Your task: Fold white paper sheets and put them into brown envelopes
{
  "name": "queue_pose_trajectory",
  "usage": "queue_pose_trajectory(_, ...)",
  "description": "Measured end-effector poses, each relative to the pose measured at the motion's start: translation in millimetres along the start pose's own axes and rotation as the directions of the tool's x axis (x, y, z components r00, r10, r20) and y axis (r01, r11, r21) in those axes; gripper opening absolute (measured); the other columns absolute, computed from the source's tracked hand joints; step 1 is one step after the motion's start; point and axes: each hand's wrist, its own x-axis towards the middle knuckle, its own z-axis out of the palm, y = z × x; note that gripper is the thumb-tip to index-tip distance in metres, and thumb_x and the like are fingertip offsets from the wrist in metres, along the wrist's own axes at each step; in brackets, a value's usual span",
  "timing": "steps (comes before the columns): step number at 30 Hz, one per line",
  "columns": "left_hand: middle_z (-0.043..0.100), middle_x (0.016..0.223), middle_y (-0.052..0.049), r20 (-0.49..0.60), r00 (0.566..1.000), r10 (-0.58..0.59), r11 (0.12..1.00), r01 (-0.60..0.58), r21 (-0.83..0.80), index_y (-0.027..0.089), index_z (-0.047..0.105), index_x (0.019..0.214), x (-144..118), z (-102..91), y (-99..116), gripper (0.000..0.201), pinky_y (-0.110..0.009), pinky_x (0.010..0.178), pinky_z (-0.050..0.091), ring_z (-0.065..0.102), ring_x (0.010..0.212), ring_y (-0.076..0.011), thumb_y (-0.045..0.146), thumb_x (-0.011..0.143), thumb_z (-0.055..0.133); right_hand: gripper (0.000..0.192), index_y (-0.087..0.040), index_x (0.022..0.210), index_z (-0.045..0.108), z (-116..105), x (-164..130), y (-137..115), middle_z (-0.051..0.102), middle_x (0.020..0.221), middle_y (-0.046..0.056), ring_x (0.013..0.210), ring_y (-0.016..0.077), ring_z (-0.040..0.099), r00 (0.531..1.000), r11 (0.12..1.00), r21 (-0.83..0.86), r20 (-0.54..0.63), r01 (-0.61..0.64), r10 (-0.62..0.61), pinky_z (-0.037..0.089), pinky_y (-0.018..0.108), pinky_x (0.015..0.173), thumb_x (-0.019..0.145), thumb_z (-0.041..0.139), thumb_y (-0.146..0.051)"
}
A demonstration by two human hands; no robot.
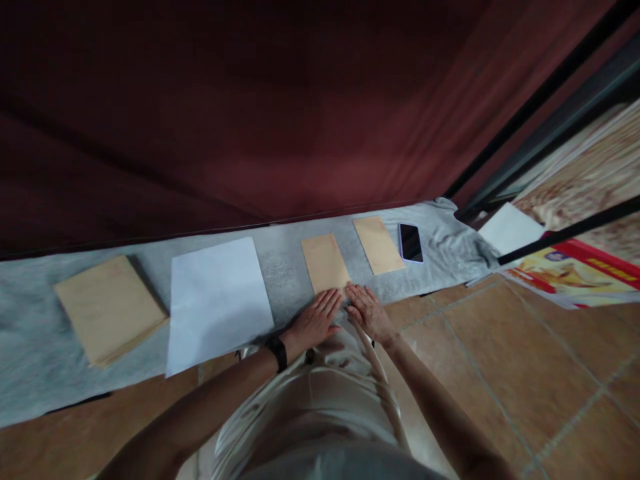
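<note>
Our left hand (pixel 316 320) and right hand (pixel 367 310), fingers spread flat, press the near envelope's (pixel 325 263) bottom edge; second envelope (pixel 379 245) beyond it lies untouched.

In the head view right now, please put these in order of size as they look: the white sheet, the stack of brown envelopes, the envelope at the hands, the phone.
1. white sheet
2. stack of brown envelopes, though it lies nearer the camera's edge, so the gap is unsure
3. envelope at the hands
4. phone
</note>
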Motion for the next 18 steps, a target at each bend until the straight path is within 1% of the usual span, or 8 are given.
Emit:
queue_pose_trajectory(3, 0.031, 0.165, -0.023, -0.028, 0.996, -0.079, 0.996, 0.080, 0.032, 0.003, 0.030, 0.158, -14, -1.1, 4, 0.079, -0.047, 0.128, 0.023, 0.026, 0.156, -0.0313, 0.050, 0.099, 0.051, 0.051, -0.020, 0.157, 0.041, 1, 2, -3, 0.047, 0.159, 0.011, 0.148, 0.0251, 0.043, 0.995, 0.997, 0.037, -0.067, -0.065, 0.067, 0.034, 0.050, 0.122, 0.108, 0.039, -0.034)
queue_pose_trajectory(5, 0.033, 0.165, -0.022, -0.057, 0.989, -0.133, 0.990, 0.136, 0.044, 0.005, 0.031, 0.159, -23, -2.1, 6, 0.077, -0.049, 0.127, 0.024, 0.027, 0.155, -0.0317, 0.050, 0.099, 0.049, 0.047, -0.018, 0.152, 0.049, 2, 7, -5, 0.053, 0.153, 0.013, 0.143, 0.0264, 0.048, 0.978, 0.986, 0.075, -0.138, -0.146, 0.155, 0.039, 0.049, 0.118, 0.107, 0.041, -0.031)
queue_pose_trajectory(8, 0.039, 0.162, -0.021, -0.112, 0.979, -0.173, 0.984, 0.177, 0.027, 0.005, 0.036, 0.156, -32, -2.4, 7, 0.074, -0.048, 0.125, 0.030, 0.032, 0.153, -0.0323, 0.050, 0.100, 0.049, 0.042, -0.017, 0.142, 0.058, 3, 21, -12, 0.064, 0.139, 0.014, 0.129, 0.0274, 0.058, 0.928, 0.945, 0.164, -0.206, -0.281, 0.312, 0.047, 0.046, 0.109, 0.104, 0.043, -0.027)
queue_pose_trajectory(11, 0.047, 0.157, -0.020, -0.154, 0.971, -0.181, 0.983, 0.182, -0.008, 0.005, 0.044, 0.152, -32, -0.3, 5, 0.064, -0.045, 0.121, 0.037, 0.041, 0.149, -0.0303, 0.046, 0.102, 0.046, 0.037, -0.018, 0.132, 0.065, 4, 38, -18, 0.072, 0.117, 0.013, 0.110, 0.0256, 0.066, 0.866, 0.875, 0.277, -0.202, -0.398, 0.457, 0.052, 0.040, 0.100, 0.101, 0.047, -0.028)
queue_pose_trajectory(13, 0.053, 0.153, -0.018, -0.176, 0.963, -0.206, 0.978, 0.204, -0.031, 0.008, 0.050, 0.148, -29, 1.5, 2, 0.055, -0.043, 0.118, 0.040, 0.048, 0.144, -0.0282, 0.041, 0.104, 0.043, 0.036, -0.017, 0.126, 0.069, 4, 47, -20, 0.072, 0.107, 0.012, 0.101, 0.0250, 0.068, 0.804, 0.802, 0.361, -0.191, -0.476, 0.564, 0.053, 0.039, 0.095, 0.098, 0.051, -0.030)
queue_pose_trajectory(15, 0.058, 0.149, -0.015, -0.187, 0.950, -0.250, 0.968, 0.243, -0.057, 0.011, 0.053, 0.146, -23, 2.2, 2, 0.049, -0.043, 0.115, 0.043, 0.054, 0.138, -0.0267, 0.035, 0.105, 0.040, 0.034, -0.017, 0.118, 0.072, 3, 54, -19, 0.072, 0.102, 0.011, 0.094, 0.0241, 0.069, 0.731, 0.696, 0.499, -0.167, -0.516, 0.661, 0.054, 0.039, 0.092, 0.093, 0.056, -0.033)
queue_pose_trajectory(17, 0.062, 0.144, -0.014, -0.189, 0.933, -0.307, 0.952, 0.296, -0.084, 0.014, 0.055, 0.144, -16, 0.4, 2, 0.045, -0.044, 0.110, 0.046, 0.059, 0.131, -0.0267, 0.031, 0.104, 0.042, 0.033, -0.018, 0.108, 0.075, -2, 59, -18, 0.074, 0.097, 0.008, 0.088, 0.0228, 0.069, 0.680, 0.531, 0.701, -0.090, -0.475, 0.727, 0.056, 0.037, 0.085, 0.087, 0.059, -0.037)
queue_pose_trajectory(18, 0.064, 0.142, -0.014, -0.187, 0.923, -0.336, 0.941, 0.324, -0.095, 0.015, 0.056, 0.143, -12, -1.6, 3, 0.044, -0.044, 0.108, 0.048, 0.061, 0.128, -0.0274, 0.031, 0.103, 0.043, 0.033, -0.019, 0.105, 0.075, -4, 60, -18, 0.075, 0.095, 0.007, 0.086, 0.0223, 0.069, 0.672, 0.422, 0.798, -0.028, -0.430, 0.740, 0.057, 0.036, 0.081, 0.084, 0.061, -0.040)
